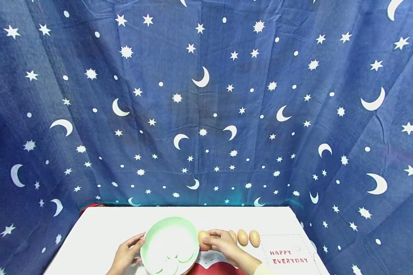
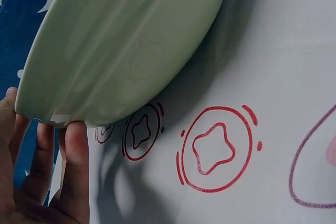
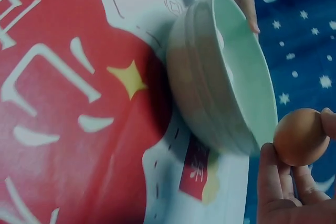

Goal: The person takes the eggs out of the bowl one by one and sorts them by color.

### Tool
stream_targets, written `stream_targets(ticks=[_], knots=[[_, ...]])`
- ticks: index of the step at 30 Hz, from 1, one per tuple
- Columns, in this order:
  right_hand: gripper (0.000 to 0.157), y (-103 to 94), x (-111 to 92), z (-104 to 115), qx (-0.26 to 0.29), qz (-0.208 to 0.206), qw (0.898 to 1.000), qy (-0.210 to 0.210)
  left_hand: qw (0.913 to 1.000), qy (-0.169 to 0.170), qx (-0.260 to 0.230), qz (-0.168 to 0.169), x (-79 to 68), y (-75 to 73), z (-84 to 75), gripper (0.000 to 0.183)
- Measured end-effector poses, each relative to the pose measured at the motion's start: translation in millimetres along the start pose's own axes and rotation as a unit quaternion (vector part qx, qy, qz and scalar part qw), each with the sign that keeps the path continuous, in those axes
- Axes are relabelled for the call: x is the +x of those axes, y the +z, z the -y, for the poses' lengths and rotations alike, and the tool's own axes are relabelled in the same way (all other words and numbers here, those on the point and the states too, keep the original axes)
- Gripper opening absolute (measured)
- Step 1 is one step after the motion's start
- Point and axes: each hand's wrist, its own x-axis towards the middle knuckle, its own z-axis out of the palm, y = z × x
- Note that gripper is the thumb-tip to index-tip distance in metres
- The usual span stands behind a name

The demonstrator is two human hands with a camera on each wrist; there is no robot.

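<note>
A pale green bowl (image 1: 170, 221) is at the front of the white table, tilted in the wrist views. My left hand (image 1: 125, 254) holds its left rim, the thumb at the edge and fingers beneath, as the left wrist view (image 2: 47, 166) of that hand shows. Several white rounded things (image 1: 185, 255) lie inside, washed out by glare. Beside the bowl's right rim, my right hand (image 1: 223, 244) pinches a brown egg (image 3: 300, 137) between thumb and fingers. To the right of that hand, three more brown eggs (image 1: 243, 237) sit in a row, the leftmost partly hidden.
The white table cover (image 1: 117, 219) carries red printed shapes (image 1: 215, 268) and the lettering "HAPPY EVERYDAY" (image 1: 289, 256). A blue curtain (image 1: 206, 114) with white moons and stars hangs behind the table and along both sides. Something red (image 1: 93, 205) shows at the far left corner.
</note>
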Motion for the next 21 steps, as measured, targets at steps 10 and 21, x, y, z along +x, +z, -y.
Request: stream_targets(ticks=[10, 21], knots=[[0.048, -61.8, -22.3, -11.4, 0.042, -0.035, 0.998, 0.021, 1.0, -0.004, -0.004, 0.002, 1.8, -0.5, -0.5, 0.055], [0.056, -116.9, -32.5, -11.3, -0.03, -0.145, 0.988, 0.041, 0.9999, -0.009, 0.003, 0.009, 6.7, -0.4, 0.6, 0.058]])
